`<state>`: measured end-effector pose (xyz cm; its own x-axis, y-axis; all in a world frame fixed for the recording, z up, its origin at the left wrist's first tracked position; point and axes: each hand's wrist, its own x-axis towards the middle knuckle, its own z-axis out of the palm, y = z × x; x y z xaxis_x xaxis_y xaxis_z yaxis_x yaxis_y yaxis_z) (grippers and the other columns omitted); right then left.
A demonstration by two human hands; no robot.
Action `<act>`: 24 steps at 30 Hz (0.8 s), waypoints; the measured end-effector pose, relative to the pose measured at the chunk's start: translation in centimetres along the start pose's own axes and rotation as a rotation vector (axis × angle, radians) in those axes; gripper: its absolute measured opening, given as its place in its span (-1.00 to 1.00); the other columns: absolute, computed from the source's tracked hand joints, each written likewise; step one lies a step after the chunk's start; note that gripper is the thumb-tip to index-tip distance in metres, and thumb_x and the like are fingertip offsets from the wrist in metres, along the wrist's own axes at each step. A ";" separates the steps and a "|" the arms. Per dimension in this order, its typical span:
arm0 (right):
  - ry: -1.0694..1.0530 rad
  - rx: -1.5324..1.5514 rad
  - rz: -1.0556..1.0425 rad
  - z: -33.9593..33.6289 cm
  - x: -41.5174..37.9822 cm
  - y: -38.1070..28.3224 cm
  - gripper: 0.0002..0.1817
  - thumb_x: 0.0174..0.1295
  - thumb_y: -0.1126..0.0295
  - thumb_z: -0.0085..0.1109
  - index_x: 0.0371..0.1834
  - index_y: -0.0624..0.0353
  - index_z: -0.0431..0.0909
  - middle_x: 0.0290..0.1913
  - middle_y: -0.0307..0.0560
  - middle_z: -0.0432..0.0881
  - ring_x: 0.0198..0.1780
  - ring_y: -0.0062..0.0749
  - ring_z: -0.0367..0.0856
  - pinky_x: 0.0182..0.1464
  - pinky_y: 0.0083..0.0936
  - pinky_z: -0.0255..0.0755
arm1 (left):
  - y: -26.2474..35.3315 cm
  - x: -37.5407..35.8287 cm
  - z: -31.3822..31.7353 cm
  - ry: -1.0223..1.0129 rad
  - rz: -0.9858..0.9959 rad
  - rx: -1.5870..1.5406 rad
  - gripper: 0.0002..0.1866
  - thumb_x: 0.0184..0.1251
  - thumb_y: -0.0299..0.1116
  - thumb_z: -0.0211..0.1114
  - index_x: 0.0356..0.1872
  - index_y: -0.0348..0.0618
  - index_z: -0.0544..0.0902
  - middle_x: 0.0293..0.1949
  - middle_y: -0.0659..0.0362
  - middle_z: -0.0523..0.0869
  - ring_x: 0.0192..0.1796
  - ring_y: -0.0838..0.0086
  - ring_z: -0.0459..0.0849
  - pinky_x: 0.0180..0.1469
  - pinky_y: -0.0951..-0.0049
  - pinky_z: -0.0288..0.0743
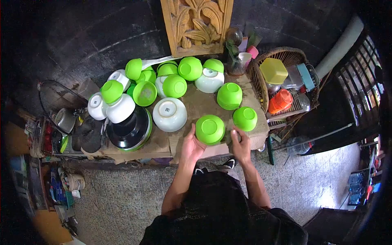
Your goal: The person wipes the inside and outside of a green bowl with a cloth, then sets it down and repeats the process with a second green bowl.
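An upside-down green bowl (210, 130) is at the front of the cardboard-covered table, with my left hand (192, 147) closed around its left side, thumb up along the wall. My right hand (240, 143) is between that bowl and a second upturned green bowl (245, 119), close to the latter's lower rim. Its fingers are curled; whatever they hold, if anything, is hidden. Just behind is a stack of green bowls (229, 96), also bottom up. A large white bowl (170, 114) lies inverted left of my left hand.
Several green and white bowls (145, 93) crowd the back left, beside a black round-topped container (128, 128). A wicker basket (258, 77) with plastic containers and orange cups (280, 101) is on the right. A utensil holder (237, 65) stands by a carved wooden panel (197, 24).
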<state>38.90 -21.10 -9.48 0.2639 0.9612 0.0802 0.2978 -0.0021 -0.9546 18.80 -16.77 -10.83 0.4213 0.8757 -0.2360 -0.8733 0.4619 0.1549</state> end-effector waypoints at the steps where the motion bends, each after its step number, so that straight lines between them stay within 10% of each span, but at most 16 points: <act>1: 0.065 0.027 -0.033 -0.1 0.5 0.2 -0.63 0.51 0.26 0.29 0.18 0.33 0.68 0.01 0.07 0.79 0.04 -0.37 0.70 0.12 -0.37 0.57 | -0.2 -0.1 -0.2 0.001 -0.002 -0.002 -0.51 0.71 -0.02 0.07 0.38 -0.16 0.53 0.32 0.10 0.69 0.35 0.32 0.66 0.43 0.17 0.55; 10: -0.018 -0.513 -0.637 2.3 0.2 -5.7 -0.66 0.26 0.44 0.44 0.11 0.14 0.76 -0.02 0.07 0.68 0.02 0.00 0.68 0.06 -0.17 0.59 | -2.7 0.5 -2.3 0.094 0.132 0.258 -0.44 0.70 0.09 0.03 0.42 -0.12 0.50 0.32 0.15 0.67 0.36 0.37 0.62 0.38 0.26 0.48; 24: 0.034 -0.489 -0.569 0.9 1.0 -4.4 -0.66 0.21 0.52 0.43 0.07 0.02 0.80 -0.03 0.02 0.66 -0.05 0.00 0.67 -0.01 -0.15 0.63 | -2.1 0.0 -1.8 0.018 0.157 0.324 -0.42 0.69 0.04 0.08 0.45 -0.18 0.46 0.35 0.11 0.65 0.39 0.36 0.60 0.48 0.21 0.42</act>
<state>37.00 -19.90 -5.48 -0.0272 0.8414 0.5398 0.7679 0.3633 -0.5275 20.24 -18.01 -12.86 0.2813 0.9383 -0.2012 -0.8030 0.3450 0.4860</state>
